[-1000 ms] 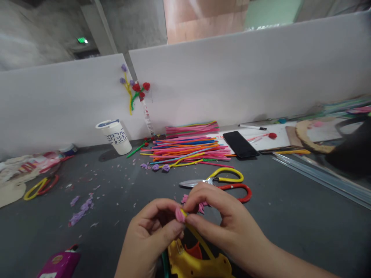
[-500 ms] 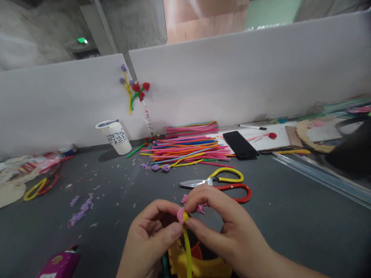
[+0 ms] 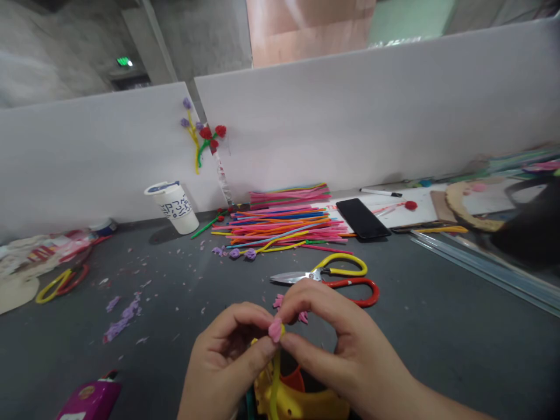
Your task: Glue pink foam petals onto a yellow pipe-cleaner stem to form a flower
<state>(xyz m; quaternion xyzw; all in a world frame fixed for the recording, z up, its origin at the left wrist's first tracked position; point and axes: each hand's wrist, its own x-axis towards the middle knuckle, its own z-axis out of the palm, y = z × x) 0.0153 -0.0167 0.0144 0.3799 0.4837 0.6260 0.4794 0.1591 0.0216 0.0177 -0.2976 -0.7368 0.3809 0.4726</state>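
**Easy on that pink petal [image 3: 275, 330]**

Left hand [image 3: 231, 359] has it in a near-closed fingertip pinch; right hand's [image 3: 350, 344] pinching the yellow stem's [image 3: 275, 385] tip beside it, above the glue gun [image 3: 315, 403]. I'd pinch lightly so it won't squash.

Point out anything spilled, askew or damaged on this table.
Loose purple scraps and small pale bits lie scattered on the dark table, left of the left hand; they look like uncollected litter. The white cup appears to lean, but that may be lens distortion.
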